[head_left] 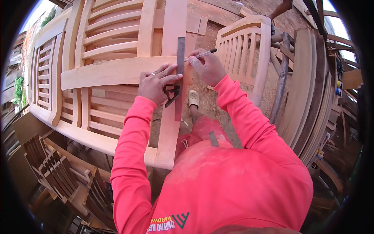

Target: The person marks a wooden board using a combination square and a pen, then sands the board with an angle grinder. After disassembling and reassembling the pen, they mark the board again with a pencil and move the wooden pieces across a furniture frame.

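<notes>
My left hand (157, 82), with a ring on one finger, holds a combination square (180, 52) against a pale wooden board (113, 72). The square's long metal blade lies across the board's right end, and its dark head (171, 93) sits just below my fingers. In my right hand (207, 67) is a pencil (202, 54), its tip at the right edge of the blade. Under the board lies a slatted wooden frame (113, 27) with a wide upright rail (174, 23) at its right end.
A slatted chair back (241, 50) stands to the right, beside a metal pipe frame (284, 74). Long planks (302, 85) lean farther right. Dark slatted wooden pieces (74, 175) are at lower left. My foot in a beige clog (193, 98) rests on the dusty ground.
</notes>
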Demonstrator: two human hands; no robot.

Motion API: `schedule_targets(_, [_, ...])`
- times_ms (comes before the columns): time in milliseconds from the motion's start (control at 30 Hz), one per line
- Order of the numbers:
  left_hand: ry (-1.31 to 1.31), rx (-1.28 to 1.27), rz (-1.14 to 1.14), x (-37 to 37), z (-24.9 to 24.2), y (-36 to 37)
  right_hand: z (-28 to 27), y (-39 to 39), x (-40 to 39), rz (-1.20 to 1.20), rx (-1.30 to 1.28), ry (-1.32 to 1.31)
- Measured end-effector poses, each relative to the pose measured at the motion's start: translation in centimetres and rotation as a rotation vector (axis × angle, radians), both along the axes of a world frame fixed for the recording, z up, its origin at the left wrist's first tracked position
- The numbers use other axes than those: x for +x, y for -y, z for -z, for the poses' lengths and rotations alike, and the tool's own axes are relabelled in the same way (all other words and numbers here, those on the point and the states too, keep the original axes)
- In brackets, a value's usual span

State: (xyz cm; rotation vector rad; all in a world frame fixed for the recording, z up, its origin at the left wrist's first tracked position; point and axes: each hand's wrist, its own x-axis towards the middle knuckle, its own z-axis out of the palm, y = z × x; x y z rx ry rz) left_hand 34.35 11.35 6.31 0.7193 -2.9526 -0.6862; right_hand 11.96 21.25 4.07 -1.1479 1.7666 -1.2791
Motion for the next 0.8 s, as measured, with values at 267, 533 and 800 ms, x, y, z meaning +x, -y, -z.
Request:
schedule_targets(267, [-0.020, -0.023, -0.002, 0.0, -0.1, -0.4, -0.9, -0.6, 2.5, 0.132, -0.018, -0.180])
schedule_targets(533, [-0.007, -0.030, 0.021, 0.3, 0.7, -0.2, -1.7, -1.0, 3.4, 0.073, -0.022, -0.302])
schedule_targets(800, [-0.005, -0.016, 0.030, 0.5, 0.9, 0.0, -1.0, -3.5, 5.5, 0.065, 0.031, -0.221])
